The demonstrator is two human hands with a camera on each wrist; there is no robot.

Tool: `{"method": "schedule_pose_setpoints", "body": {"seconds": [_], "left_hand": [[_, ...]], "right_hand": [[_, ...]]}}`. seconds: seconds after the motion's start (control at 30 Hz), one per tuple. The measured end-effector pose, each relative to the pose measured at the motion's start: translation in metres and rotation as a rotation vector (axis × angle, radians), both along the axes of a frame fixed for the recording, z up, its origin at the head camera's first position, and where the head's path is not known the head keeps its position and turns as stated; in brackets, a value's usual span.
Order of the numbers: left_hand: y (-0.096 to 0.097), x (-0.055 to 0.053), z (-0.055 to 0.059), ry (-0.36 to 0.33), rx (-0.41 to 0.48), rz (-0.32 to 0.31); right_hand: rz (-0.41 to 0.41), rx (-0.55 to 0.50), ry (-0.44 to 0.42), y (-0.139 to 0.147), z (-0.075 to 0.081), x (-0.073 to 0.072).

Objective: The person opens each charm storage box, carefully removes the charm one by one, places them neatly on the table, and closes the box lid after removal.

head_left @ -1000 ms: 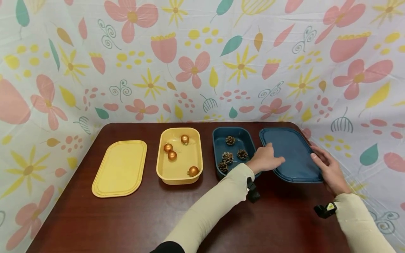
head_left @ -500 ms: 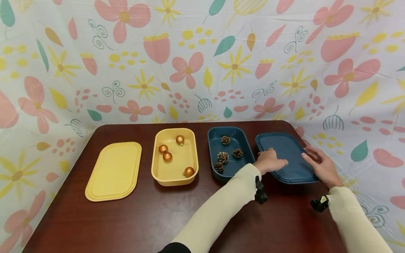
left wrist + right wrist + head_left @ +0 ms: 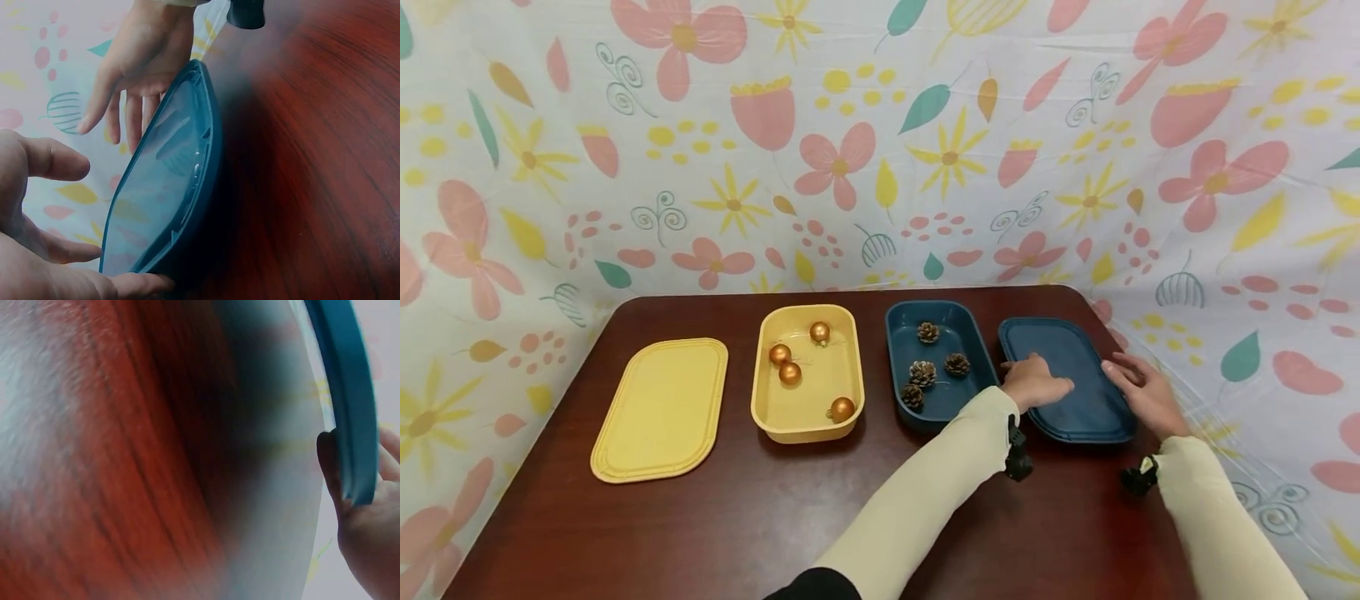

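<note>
A blue lid (image 3: 1078, 379) with a raised rim lies low over the table at the right, close to its surface. My left hand (image 3: 1033, 383) is at its left edge: in the left wrist view, fingertips (image 3: 140, 284) meet the rim and the thumb (image 3: 65, 161) stretches out apart from the lid. At the opposite edge is my right hand (image 3: 1146, 398), its fingers straight and partly hidden by the lid in the left wrist view. The right wrist view shows the lid's rim (image 3: 350, 406) passing between a dark fingertip and the rest of that hand.
Left of the lid stands a blue container (image 3: 898, 350) with several pine cones (image 3: 922, 372). A yellow container (image 3: 758, 392) holds several gold baubles (image 3: 789, 372). Farther left a yellow lid (image 3: 662, 408) lies on the dark wooden table (image 3: 737, 525). A flowered cloth (image 3: 842, 233) hangs behind.
The blue lid has come down towards the table with both hands at its edges. The right hand has moved left and slightly down, and the whole view has shifted a little.
</note>
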State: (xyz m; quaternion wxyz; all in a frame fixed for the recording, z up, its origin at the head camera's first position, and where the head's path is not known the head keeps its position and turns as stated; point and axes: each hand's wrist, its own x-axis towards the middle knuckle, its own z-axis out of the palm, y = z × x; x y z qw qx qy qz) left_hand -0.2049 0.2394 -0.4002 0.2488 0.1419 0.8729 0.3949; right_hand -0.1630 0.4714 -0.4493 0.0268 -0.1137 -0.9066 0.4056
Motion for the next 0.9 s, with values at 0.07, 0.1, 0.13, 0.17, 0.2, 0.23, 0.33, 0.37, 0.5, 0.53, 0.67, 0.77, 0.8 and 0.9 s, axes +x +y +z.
{"method": "schedule_pose_setpoints", "body": {"seconds": [0.07,0.1,0.13,0.17,0.2,0.23,0.33,0.37,0.5,0.53,0.67,0.77,0.8,0.9], "left_hand": [[0.001,0.001,-0.002,-0.013,0.0,0.01],[0.002,0.001,-0.002,-0.022,0.0,0.017],[0.002,0.002,-0.003,-0.026,-0.003,0.022],[0.002,0.002,-0.004,-0.031,-0.005,0.026],[0.003,0.002,-0.004,-0.031,-0.011,0.029],[0.004,0.002,-0.005,-0.028,-0.016,0.031],[0.005,0.002,-0.007,-0.005,-0.032,0.023],[0.006,0.002,-0.008,0.004,-0.032,0.015],[0.004,0.0,-0.007,0.051,-0.016,-0.028],[0.004,-0.001,-0.006,0.061,-0.005,-0.039],[0.002,-0.003,-0.002,0.106,0.03,-0.076],[0.0,-0.004,0.001,0.124,0.053,-0.095],[-0.001,-0.004,0.002,0.125,0.058,-0.098],[-0.004,-0.005,0.006,0.115,0.088,-0.102]], "right_hand": [[-0.004,-0.001,-0.018,-0.002,0.001,-0.002],[-0.008,-0.003,-0.022,-0.003,0.001,-0.003],[-0.012,-0.009,-0.019,-0.003,0.001,-0.004],[-0.016,-0.008,-0.015,-0.004,0.001,-0.004],[-0.024,-0.002,-0.012,-0.004,0.0,-0.005],[-0.028,0.002,-0.007,-0.004,-0.001,-0.005],[-0.032,-0.004,0.005,-0.002,-0.004,-0.004],[-0.042,-0.005,0.01,-0.001,-0.004,-0.003],[-0.073,-0.005,0.041,0.001,-0.005,-0.001],[-0.08,0.001,0.044,0.001,-0.004,-0.001],[-0.066,0.0,0.049,0.0,0.002,-0.002],[-0.053,-0.022,0.039,-0.002,0.005,-0.003],[-0.052,-0.027,0.035,-0.003,0.006,-0.003],[-0.047,-0.025,0.035,-0.005,0.009,-0.004]]}}
